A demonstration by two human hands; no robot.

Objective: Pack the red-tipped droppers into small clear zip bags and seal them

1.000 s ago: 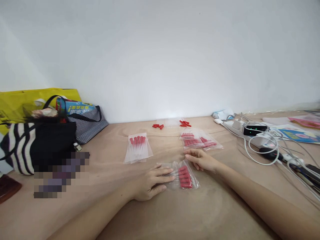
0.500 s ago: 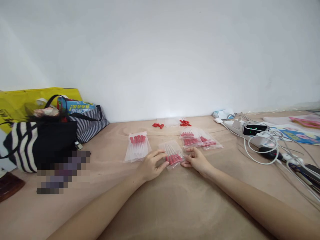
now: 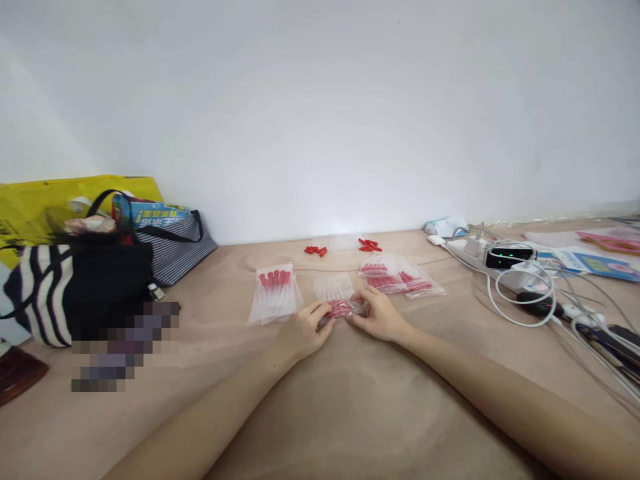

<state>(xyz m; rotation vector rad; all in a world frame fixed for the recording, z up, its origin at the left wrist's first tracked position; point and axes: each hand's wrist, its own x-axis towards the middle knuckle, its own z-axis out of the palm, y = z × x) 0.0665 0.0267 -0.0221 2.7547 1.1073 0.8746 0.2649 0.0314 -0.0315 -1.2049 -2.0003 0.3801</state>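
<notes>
Between my hands is a clear plastic bag [image 3: 336, 288] of red-ended droppers, its red ends toward me. My left hand [image 3: 306, 328] pinches the bag's near left corner between thumb and fingers. My right hand [image 3: 381, 316] grips its near right corner, fingers curled round the bunched plastic. The near edge is lifted and folded over the red ends. To the left lies another clear bag of droppers [image 3: 275, 293], its red ends pointing away. Beyond my right hand are bags of red-ended pieces [image 3: 381, 280], partly overlapping.
Loose red rubber pieces [image 3: 316, 251] and thin clear tubes [image 3: 344, 244] lie near the wall. A striped bag [image 3: 175, 250] and a black bag [image 3: 107, 287] stand left. At right are a power strip [image 3: 473, 257], tangled white cables [image 3: 525, 325] and papers [image 3: 605, 265].
Both hands have moved slightly away from me. My right fingers have closed further round the bag's corner, and its near edge has been lifted and bunched over the red ends.
</notes>
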